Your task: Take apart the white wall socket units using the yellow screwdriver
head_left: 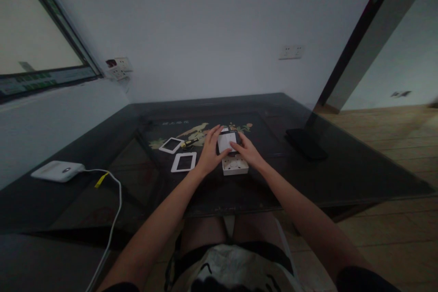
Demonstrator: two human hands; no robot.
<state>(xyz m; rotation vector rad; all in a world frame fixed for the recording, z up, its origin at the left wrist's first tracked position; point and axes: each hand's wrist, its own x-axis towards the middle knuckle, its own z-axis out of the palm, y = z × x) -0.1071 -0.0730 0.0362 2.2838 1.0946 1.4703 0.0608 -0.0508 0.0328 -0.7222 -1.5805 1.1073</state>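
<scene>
I am holding a dark-rimmed panel [226,142] with a pale face between both hands, at the middle of the black table [273,182]. My left hand [208,153] is gripping its left side, with the fingers extending toward the far edge and the thumb pressing near the lower part of the pale face. My right hand [251,150] is gripping the right side, its thumb reaching over the face and its fingers bending behind the edge. The panel is sitting at the far side of a small open white box [235,168]; whether it is touching the box I cannot tell. To the left of my left hand, two white frames [184,162] with dark centres are lying flat, one nearer me than the other, and a yellow-and-black tool [190,143] is lying just beside the farther one. Well apart, a white power bank [56,171] is resting at the far left, with a white cable [119,196] running from it and bearing a yellow tag [101,179]. A black object [305,144] is lying toward the right.
</scene>
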